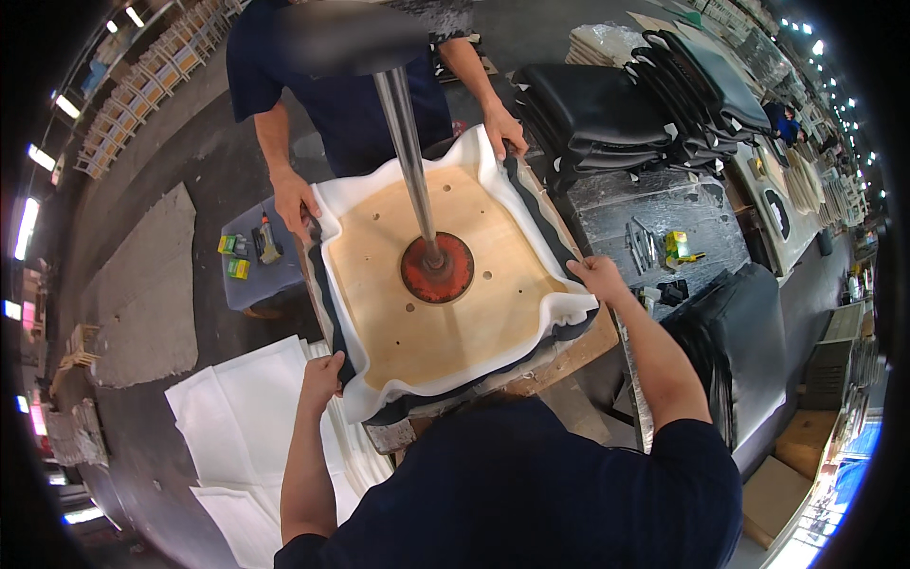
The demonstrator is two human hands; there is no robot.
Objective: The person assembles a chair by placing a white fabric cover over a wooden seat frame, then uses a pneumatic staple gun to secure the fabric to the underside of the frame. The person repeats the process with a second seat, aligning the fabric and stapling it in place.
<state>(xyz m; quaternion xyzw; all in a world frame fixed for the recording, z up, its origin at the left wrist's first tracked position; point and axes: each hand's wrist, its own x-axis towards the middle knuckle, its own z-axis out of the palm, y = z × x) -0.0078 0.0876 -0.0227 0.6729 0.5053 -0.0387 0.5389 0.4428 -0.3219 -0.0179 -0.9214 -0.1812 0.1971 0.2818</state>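
Note:
A plywood seat board (379, 313) with several holes lies face up, framed by white foam padding (531, 228) that rises around its edges. Pressed on its middle is a red round press plate (455, 275) at the end of a metal rod (408, 142). Black cover material (332, 313) shows outside the foam. My left hand (324, 376) pinches the cover's edge at the near left corner. At the near right corner, my right hand (599, 278) grips the cover's edge. Across from me, a co-worker's two hands (297, 201) (504, 128) hold the far corners.
White foam sheets (237, 408) are stacked at lower left. A grey padded surface (251, 284) bears a tool and small green-yellow boxes. To the right, a wrapped table (654, 213) holds metal tools and a yellow box. Black padded seats (597, 114) pile up behind it; black sheets (749, 322) hang nearer.

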